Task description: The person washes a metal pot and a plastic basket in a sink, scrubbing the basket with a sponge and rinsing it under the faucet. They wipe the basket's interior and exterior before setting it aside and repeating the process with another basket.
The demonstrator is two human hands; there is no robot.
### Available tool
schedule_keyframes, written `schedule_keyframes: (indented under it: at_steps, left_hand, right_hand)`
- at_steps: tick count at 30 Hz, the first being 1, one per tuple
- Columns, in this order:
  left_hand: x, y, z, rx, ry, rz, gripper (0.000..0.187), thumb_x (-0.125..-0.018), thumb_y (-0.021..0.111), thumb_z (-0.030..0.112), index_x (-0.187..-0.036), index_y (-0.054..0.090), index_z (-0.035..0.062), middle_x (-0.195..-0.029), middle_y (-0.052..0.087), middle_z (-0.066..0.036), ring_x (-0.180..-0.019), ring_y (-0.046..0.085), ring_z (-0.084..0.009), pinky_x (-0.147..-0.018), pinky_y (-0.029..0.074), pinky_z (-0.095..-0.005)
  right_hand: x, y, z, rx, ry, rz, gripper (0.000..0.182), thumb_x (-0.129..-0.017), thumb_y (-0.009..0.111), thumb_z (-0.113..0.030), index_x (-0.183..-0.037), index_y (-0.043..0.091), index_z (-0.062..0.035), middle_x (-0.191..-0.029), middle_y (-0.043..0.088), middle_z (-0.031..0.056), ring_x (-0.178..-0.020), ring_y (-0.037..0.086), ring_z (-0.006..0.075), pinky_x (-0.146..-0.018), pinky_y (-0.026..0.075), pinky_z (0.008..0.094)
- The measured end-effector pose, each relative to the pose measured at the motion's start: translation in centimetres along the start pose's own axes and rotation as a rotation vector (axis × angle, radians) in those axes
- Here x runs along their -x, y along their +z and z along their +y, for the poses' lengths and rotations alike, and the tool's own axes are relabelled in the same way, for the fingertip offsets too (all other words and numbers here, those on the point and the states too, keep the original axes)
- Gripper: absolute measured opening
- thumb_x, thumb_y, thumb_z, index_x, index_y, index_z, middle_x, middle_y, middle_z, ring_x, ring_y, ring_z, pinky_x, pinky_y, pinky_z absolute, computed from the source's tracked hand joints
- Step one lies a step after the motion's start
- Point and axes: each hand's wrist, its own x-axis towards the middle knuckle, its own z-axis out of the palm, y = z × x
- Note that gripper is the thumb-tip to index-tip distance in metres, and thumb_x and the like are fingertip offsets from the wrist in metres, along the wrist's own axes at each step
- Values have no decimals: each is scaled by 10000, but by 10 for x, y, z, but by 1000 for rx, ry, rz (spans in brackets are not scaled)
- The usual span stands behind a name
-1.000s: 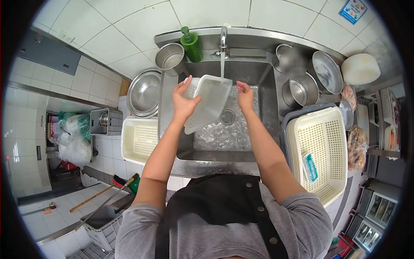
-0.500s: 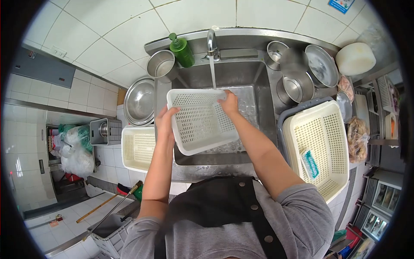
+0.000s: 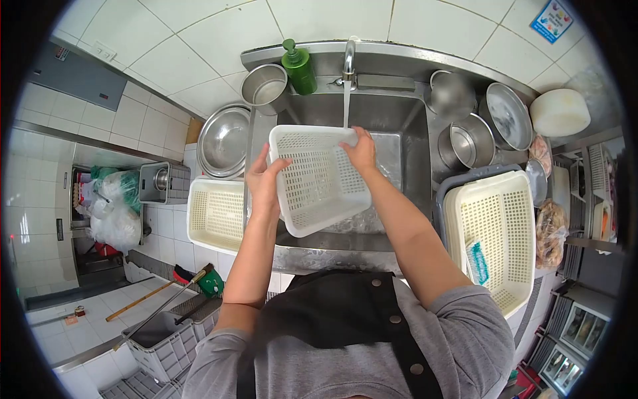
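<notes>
A white perforated plastic basket (image 3: 319, 183) is held tilted over the steel sink (image 3: 415, 179), its open side toward me. My left hand (image 3: 264, 178) grips its left rim, thumb over the edge and the other fingers partly hidden behind. On the upper right corner, my right hand (image 3: 359, 150) closes around the rim. Water runs from the faucet (image 3: 349, 63) in a stream that comes down behind the basket's top right edge. The basket appears to have nothing in it.
A green pump bottle (image 3: 299, 68) and a steel pot (image 3: 265, 85) stand at the back left. Steel bowls (image 3: 224, 143) and a cream basket (image 3: 216, 214) are on the left. To the right are pots (image 3: 466, 141) and stacked cream baskets (image 3: 508, 233) holding a blue-green brush (image 3: 477, 262).
The view has shifted, so the sink sits further right. Both hands still hold the basket, which stays under the faucet at nearly the same tilt. Water keeps running.
</notes>
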Motion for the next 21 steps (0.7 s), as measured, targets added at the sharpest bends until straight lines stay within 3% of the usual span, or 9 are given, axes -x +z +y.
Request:
schedule_keyframes:
  at_steps: [1,4,11,14,19,21]
  left_hand:
    - [1,3,0,-2,0,-5,783,-730,700,11,-1439,377,-70,-1191,617,-213,-1035,632,-266,-901,491,-351]
    - [5,12,2,80,-32,-18,776,-736,681,-15,-1440,362,-81,-1195,613,-218,-1036,633,-272,-910,491,-360]
    - [7,21,5,68,2,-36,778,-742,669,-21,-1444,341,-89,-1191,612,-223,-1033,636,-278,-905,501,-373]
    - [3,18,2,86,0,-22,780,-741,670,-19,-1444,340,-89,-1181,613,-224,-1026,637,-279,-897,505,-370]
    - [-4,4,-1,102,-19,-1,789,-736,678,-14,-1446,339,-85,-1157,621,-210,-1031,631,-275,-894,505,-371]
    - [-2,0,4,55,-46,90,673,-754,655,11,-1383,434,-73,-1121,627,-192,-1016,627,-273,-880,509,-377]
  right_hand:
    - [1,-7,-10,76,70,5,694,-686,833,-229,-1279,525,-45,-1199,570,185,-1157,547,356,-972,460,431]
    - [-1,-22,-29,187,149,-24,751,-674,841,-253,-1291,454,-71,-1193,502,152,-1152,522,358,-972,455,442]
    - [-7,-33,-31,208,183,-42,686,-692,825,-251,-1228,435,-76,-1179,477,150,-1138,527,360,-927,480,458]
    - [-10,-28,-21,148,140,-36,620,-740,779,-200,-1253,456,-65,-1189,486,162,-1132,537,377,-922,485,458]
    - [-21,1,21,-80,-57,70,365,-864,579,-23,-1229,592,-26,-1174,608,208,-1083,597,367,-914,489,426]
    - [-25,0,26,-217,44,63,358,-862,544,5,-1214,604,-14,-1103,633,209,-1032,616,371,-895,500,414]
